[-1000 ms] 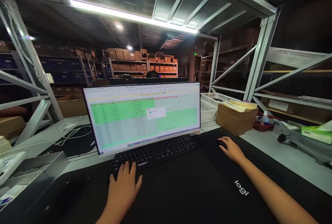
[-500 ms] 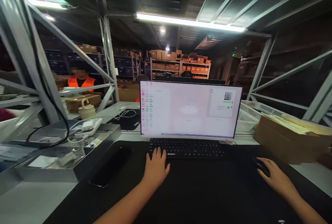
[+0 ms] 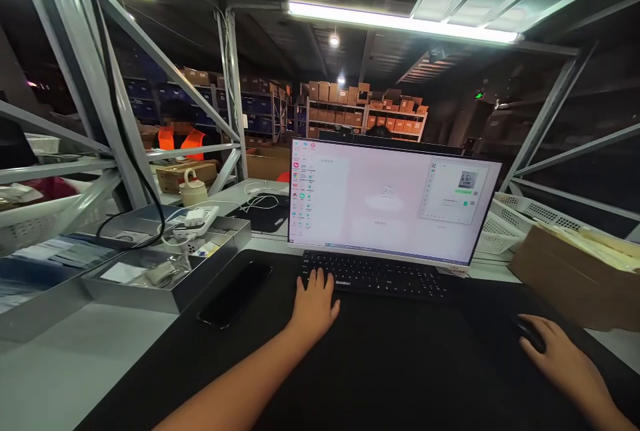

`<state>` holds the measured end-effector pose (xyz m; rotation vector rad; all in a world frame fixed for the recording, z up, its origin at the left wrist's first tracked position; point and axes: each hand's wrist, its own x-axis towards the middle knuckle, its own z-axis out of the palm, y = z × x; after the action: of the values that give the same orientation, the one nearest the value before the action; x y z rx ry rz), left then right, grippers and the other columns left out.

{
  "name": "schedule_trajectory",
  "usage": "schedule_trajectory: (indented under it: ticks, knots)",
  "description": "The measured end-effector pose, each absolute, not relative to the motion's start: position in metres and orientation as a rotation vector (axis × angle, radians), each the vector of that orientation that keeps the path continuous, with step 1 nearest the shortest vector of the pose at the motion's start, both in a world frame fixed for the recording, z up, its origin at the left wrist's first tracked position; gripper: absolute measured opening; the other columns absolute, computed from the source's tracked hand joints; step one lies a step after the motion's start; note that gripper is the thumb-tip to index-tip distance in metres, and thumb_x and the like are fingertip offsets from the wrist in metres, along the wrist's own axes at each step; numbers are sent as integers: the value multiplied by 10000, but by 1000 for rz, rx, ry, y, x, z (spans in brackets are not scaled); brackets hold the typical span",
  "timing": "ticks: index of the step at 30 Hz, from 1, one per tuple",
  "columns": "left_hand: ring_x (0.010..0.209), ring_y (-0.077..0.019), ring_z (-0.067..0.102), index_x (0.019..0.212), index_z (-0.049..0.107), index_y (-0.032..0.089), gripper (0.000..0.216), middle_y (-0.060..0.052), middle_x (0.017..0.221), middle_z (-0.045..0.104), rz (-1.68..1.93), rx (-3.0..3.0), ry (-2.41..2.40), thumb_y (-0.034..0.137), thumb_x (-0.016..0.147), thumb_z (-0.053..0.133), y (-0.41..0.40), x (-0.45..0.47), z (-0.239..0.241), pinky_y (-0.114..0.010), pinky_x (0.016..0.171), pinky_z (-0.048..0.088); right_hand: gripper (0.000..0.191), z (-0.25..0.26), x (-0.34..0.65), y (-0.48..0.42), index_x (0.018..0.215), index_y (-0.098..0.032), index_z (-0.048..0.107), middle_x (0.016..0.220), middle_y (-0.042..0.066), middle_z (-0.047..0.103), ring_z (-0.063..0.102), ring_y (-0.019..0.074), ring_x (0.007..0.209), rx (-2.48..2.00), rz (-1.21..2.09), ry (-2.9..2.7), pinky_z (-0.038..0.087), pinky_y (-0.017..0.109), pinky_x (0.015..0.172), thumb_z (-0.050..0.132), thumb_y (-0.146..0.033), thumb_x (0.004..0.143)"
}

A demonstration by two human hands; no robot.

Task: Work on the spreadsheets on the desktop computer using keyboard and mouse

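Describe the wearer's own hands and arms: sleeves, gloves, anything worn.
The left hand and right hand wear no gloves, and no ring, watch or band shows. Above the wrists nothing is worn up to the frame edge; no sleeve is in view.

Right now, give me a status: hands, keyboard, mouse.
Left hand flat on keyboard, left end. Right hand cupping mouse. Dark phone on mat left of keyboard, untouched.

Grey table (image 3: 60, 364) w/ black desk mat (image 3: 400, 358), keyboard (image 3: 390, 278) at 12 o'clock. Metal tray (image 3: 165, 292) at 9, cardboard box (image 3: 560, 284) at 3.
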<state>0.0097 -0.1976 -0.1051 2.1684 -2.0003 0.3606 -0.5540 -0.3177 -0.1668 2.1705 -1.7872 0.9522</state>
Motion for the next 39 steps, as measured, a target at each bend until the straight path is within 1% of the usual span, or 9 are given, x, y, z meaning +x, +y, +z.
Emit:
schedule_trajectory:
  ticks: [7,12,15,18,20,24,30,36,39]
  knots:
    - [1444,-372,342,1487,413,131,604,-222,1547,391,398,2169,-2004,382,938,413,-198,10,-107,-640,1139,285,513,-163,-548,-311,1173,-235,642,1189,110,644,654,302,1078,2152,883,-1806,528,478,963,471,-520,781]
    - [1442,-374,344,1492,406,137,603,-216,1550,390,404,2180,-2017,382,941,424,-198,11,-107,-639,1133,298,513,-146,-534,-297,1159,-261,666,1230,87,643,681,286,972,2107,768,-1912,574,448,781,440,-534,789]
    - [1443,-370,346,1490,409,140,599,-213,1547,397,420,2185,-2017,383,943,430,-198,11,-107,-633,1136,299,509,-141,-530,-293,1151,-249,676,1238,86,644,675,285,994,2097,704,-1932,573,429,753,413,-522,811]
    - [1441,-369,350,1487,415,139,596,-212,1545,400,437,2180,-2018,385,945,426,-199,11,-107,-630,1135,303,520,-141,-532,-293,1198,-247,655,1275,82,628,677,276,979,2100,636,-1958,571,420,747,419,-522,825]
    - [1437,-369,355,1485,420,137,593,-212,1543,403,439,2178,-2020,384,945,424,-199,11,-108,-629,1133,308,514,-144,-535,-293,1228,-257,635,1293,77,620,679,269,976,2107,622,-1954,570,414,758,432,-519,835]
    - [1433,-371,362,1484,420,133,594,-217,1539,407,437,2178,-2022,378,943,426,-198,10,-107,-632,1130,310,503,-145,-535,-294,1224,-243,631,1288,91,624,674,276,1012,2103,660,-1915,565,411,797,451,-494,828]
    - [1439,-376,352,1490,408,123,602,-223,1545,395,423,2186,-2026,369,941,432,-199,10,-105,-639,1130,307,576,-142,-530,-295,1199,-178,642,1215,132,653,662,310,1047,2127,749,-1881,555,457,884,415,-515,791]
    - [1433,-373,364,1483,422,135,604,-219,1549,390,408,2187,-2006,379,931,452,-198,11,-107,-635,1133,308,588,-148,-535,-300,1182,-203,644,1230,119,650,681,317,977,2103,800,-1948,572,478,823,432,-559,765]
    - [1437,-375,358,1485,420,134,606,-218,1551,387,404,2178,-2008,384,933,446,-197,11,-107,-636,1136,303,592,-153,-539,-304,1167,-179,638,1199,138,658,660,320,1061,2140,835,-1889,550,467,911,437,-565,766]
